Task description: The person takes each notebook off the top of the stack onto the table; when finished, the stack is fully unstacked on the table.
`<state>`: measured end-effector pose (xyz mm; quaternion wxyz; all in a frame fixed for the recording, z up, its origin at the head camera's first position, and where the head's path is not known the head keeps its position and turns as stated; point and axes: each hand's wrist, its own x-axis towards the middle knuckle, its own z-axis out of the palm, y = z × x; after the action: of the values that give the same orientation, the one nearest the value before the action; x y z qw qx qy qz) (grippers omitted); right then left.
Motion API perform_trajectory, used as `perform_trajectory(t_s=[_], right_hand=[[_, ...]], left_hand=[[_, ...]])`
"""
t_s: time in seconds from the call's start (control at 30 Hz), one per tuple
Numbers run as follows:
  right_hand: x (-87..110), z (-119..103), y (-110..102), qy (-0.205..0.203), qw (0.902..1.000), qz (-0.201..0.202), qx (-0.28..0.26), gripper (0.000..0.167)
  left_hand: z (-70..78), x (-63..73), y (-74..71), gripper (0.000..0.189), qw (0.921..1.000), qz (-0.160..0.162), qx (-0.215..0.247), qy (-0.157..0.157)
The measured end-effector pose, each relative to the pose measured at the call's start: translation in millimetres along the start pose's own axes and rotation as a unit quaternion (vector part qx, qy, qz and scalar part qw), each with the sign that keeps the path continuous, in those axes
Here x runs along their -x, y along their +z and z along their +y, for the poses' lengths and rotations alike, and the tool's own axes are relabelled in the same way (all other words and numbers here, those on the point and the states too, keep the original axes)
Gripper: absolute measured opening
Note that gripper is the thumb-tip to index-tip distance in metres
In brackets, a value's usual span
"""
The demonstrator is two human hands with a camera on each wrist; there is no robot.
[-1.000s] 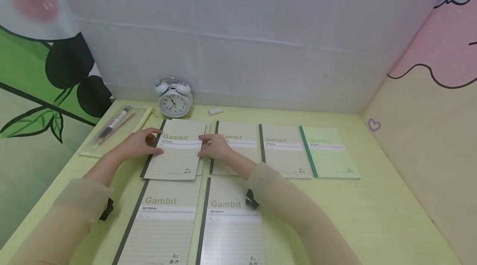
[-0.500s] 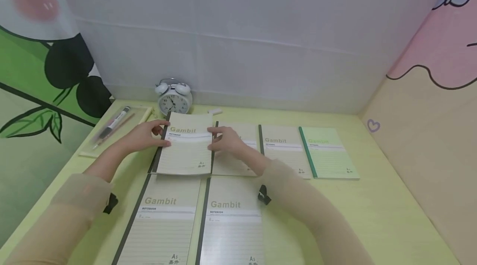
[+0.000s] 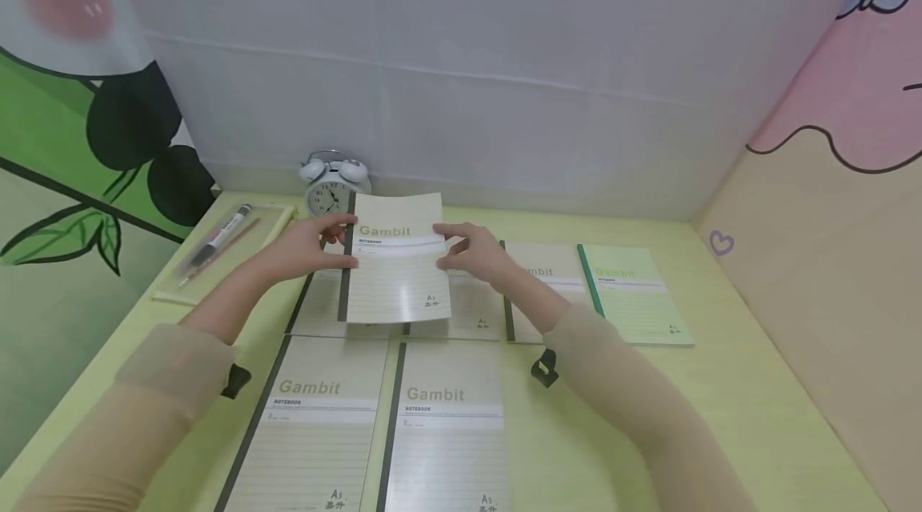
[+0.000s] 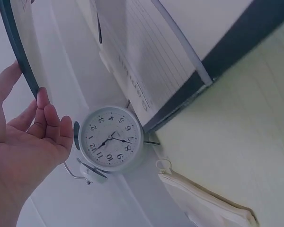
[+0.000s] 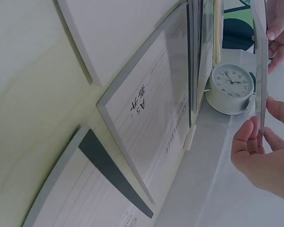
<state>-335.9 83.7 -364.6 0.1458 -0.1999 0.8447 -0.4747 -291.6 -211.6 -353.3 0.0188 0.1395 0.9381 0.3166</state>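
Both hands hold up a cream Gambit notebook (image 3: pixel 398 264) with a dark spine, raised above the back row of notebooks. My left hand (image 3: pixel 306 246) pinches its spine edge between thumb and fingers. At the opposite edge, my right hand (image 3: pixel 479 252) pinches it the same way. Seen edge-on in the right wrist view, the held notebook (image 5: pixel 261 61) stands well clear of those lying flat. Beneath it, two cream notebooks are partly covered, the left one (image 3: pixel 311 312) and its neighbour (image 3: pixel 475 308). Two larger-looking Gambit notebooks (image 3: pixel 310 440) lie side by side in front.
Another cream notebook (image 3: pixel 526 324), partly behind the right forearm, and a green notebook (image 3: pixel 641 304) continue the back row. A white alarm clock (image 3: pixel 317 168) stands behind, partly hidden. At left lies a clear zip pouch (image 3: pixel 248 252) with pens. A small white eraser (image 5: pixel 190 138) lies near the wall.
Both hands have lifted the cream notebook off the left of the back row and carried it up and to the right. It now overlaps the clock and the second notebook.
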Motion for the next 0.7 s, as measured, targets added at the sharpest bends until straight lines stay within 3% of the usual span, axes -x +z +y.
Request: perform_trajectory(t_s=[0.33, 0.7], right_hand=[[18.9, 0.8, -34.8, -0.012, 0.9993, 0.022, -0.029, 0.055], [50.0, 0.4, -74.1, -0.038, 0.9987, 0.03, -0.016, 0.058]], left_hand=[[30.8, -9.6, 11.0, 0.069, 0.9978, 0.033, 0.056, 0.014], [81.4, -10.6, 17.8, 0.066, 0.9929, 0.077, 0.077, 0.047]])
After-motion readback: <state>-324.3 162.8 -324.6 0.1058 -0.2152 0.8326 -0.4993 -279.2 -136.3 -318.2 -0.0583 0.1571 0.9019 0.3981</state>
